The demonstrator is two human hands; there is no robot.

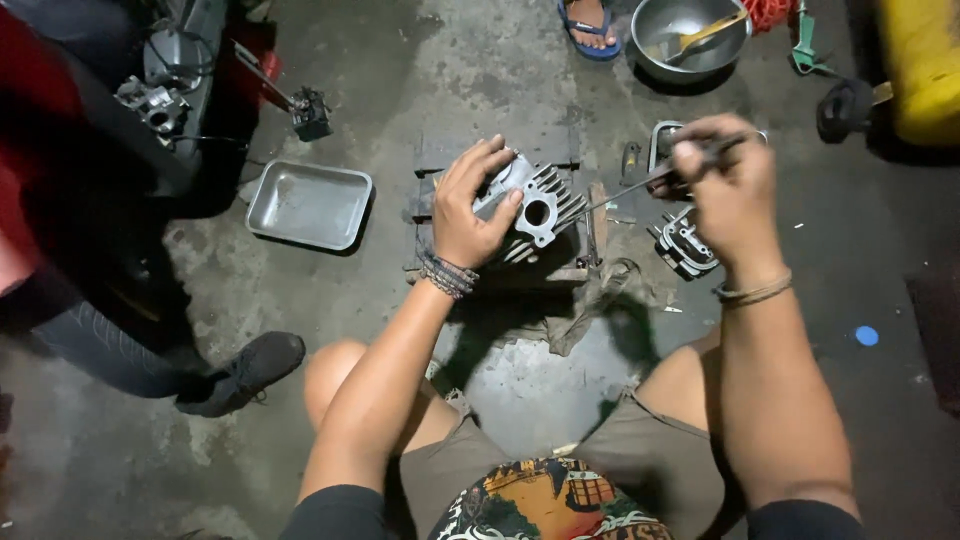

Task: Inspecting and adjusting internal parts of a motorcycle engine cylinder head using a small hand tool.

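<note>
Left hand grips the finned cylinder and should brace it firmly while right hand, clenched on the thin tool, works its tip carefully.

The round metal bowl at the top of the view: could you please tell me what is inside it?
Inside the round metal bowl lies a flat brush with a wooden handle, leaning toward the rim. The bowl's bottom under the brush is covered from view.

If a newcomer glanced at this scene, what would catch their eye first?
At centre, the left hand grips a finned metal engine part while the right hand pokes a thin tool toward it. To the left lies a steel tray; a metal bowl sits at the top.
</note>
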